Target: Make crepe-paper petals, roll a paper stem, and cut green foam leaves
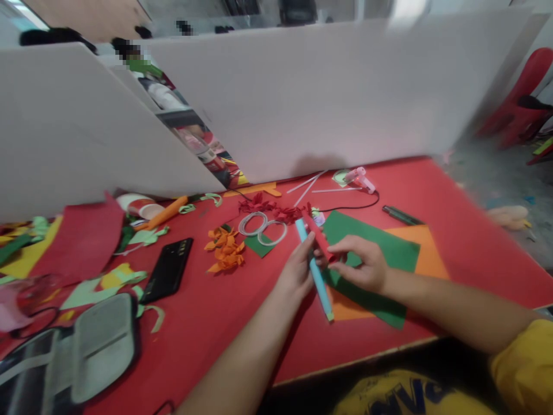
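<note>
My left hand (301, 265) is closed around a slim light blue stick (319, 282) with a yellowish tip at its lower end. A red paper roll (318, 237) lies beside the stick, also within my left hand. With thumb and fingers, my right hand (360, 262) pinches the near end of that roll. Below both hands are a green paper sheet (389, 253) and an orange sheet (432, 253). Just beyond them sit clear rings (273, 233), orange paper petals (225, 251) and crinkled red paper pieces (259, 203).
At left are a black phone (168, 270), an unzipped grey case (106, 349), red paper (82, 239) and paper scraps. A pink glue gun (363, 178) with a black cord and a dark cutter-like tool (402, 215) lie farther back. White panels (324, 98) border the red table (207, 334).
</note>
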